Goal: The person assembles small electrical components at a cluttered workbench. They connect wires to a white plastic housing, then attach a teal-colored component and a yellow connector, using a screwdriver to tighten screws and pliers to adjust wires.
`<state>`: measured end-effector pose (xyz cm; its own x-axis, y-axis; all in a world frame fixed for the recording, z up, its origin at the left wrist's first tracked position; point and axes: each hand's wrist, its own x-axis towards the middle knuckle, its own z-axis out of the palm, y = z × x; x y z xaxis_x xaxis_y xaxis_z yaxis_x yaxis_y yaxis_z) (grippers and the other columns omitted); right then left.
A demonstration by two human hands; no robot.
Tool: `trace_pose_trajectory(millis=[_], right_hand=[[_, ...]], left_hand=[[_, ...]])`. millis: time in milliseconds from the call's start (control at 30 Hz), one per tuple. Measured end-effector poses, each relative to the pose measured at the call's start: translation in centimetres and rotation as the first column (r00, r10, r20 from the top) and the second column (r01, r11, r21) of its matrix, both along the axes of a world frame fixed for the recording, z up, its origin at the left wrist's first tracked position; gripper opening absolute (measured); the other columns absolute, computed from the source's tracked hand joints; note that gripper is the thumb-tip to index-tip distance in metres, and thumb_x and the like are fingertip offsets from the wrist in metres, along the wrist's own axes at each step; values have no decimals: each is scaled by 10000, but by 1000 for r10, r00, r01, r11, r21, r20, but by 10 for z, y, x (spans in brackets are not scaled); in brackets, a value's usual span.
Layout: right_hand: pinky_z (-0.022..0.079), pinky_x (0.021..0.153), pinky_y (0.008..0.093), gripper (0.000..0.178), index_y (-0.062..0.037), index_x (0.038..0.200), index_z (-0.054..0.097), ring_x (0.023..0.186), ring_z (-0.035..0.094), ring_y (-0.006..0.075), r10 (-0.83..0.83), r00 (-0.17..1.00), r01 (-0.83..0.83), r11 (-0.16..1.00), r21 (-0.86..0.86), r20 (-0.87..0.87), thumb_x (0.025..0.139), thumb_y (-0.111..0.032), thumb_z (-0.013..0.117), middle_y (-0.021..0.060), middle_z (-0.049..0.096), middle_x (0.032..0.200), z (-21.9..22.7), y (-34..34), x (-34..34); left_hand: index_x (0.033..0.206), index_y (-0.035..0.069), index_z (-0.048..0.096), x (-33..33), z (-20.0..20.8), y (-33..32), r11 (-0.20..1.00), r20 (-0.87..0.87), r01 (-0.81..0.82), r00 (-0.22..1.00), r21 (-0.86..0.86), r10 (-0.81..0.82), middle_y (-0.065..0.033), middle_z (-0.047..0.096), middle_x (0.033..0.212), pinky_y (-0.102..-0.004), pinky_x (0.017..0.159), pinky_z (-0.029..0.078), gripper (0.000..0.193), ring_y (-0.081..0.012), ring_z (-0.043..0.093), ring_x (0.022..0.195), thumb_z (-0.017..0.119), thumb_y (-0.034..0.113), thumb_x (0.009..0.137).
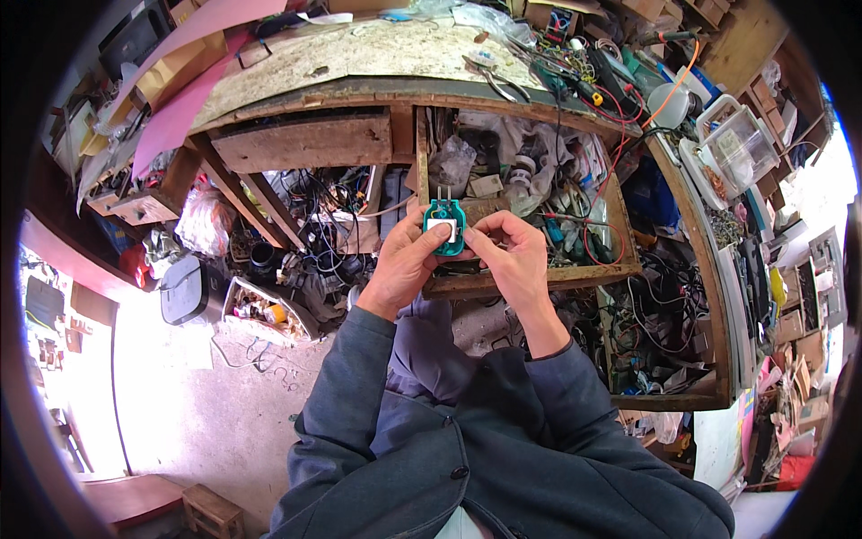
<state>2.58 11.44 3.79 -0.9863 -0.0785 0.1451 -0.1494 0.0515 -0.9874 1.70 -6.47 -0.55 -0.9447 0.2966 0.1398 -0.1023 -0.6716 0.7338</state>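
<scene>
A teal plug housing (444, 212) with metal prongs at its top is held up in front of me, its inside facing me. Inside it lies a white block (435, 225), with some small wiring around it. My left hand (404, 267) grips the housing from the left, thumb pressed on the white block. At the right edge, the closed fingers of my right hand (518, 267) pinch the housing. Whether they also hold some small part is hidden. Both hands are above the front of an open wooden drawer (530, 280).
The drawer holds plastic bags, tape and cables. Pliers (496, 81) and red and black leads lie on the workbench (359, 49) beyond. Cable heaps fill the space below. A box of scraps (269, 310) and a black bin (186, 289) stand on the floor at left.
</scene>
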Motion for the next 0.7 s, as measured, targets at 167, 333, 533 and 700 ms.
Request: trace_pose_trajectory(millis=[167, 333, 533, 700], right_hand=[[509, 629, 211, 107, 10, 950, 725, 698, 670, 64, -13, 999, 12, 999, 32, 39, 911, -71, 783, 28, 741, 818, 3, 2, -1], [504, 600, 213, 90, 6, 933, 733, 695, 665, 60, -15, 998, 12, 998, 55, 57, 900, -59, 786, 32, 744, 802, 6, 4, 1], [514, 614, 216, 76, 7, 929, 730, 708, 681, 70, 15, 1000, -12, 992, 122, -22, 917, -51, 778, 31, 753, 818, 9, 3, 2], [511, 633, 220, 102, 3, 945, 731, 708, 672, 66, 88, 994, -90, 996, 26, 65, 948, -95, 759, 26, 750, 796, 6, 8, -2]], left_hand=[[1397, 3, 529, -2, -6, 2, 996, -22, -43, 999, -83, 41, -77, 678, 1233, -348, 1003, 567, 373, -168, 670, 1129, 635, 88, 1049], [1376, 23, 537, -2, -9, 2, 982, -65, -58, 997, -177, 47, -55, 679, 1212, -328, 1010, 543, 354, -142, 647, 1133, 642, 86, 1045], [1336, 16, 580, -1, -5, 3, 971, -62, -100, 994, -216, 88, -50, 687, 1180, -319, 971, 563, 304, -134, 669, 1079, 643, 91, 1047], [1301, 4, 608, 0, -5, 5, 995, -16, -71, 997, -77, 70, -70, 705, 1145, -343, 879, 613, 279, -173, 715, 978, 649, 89, 1039]])
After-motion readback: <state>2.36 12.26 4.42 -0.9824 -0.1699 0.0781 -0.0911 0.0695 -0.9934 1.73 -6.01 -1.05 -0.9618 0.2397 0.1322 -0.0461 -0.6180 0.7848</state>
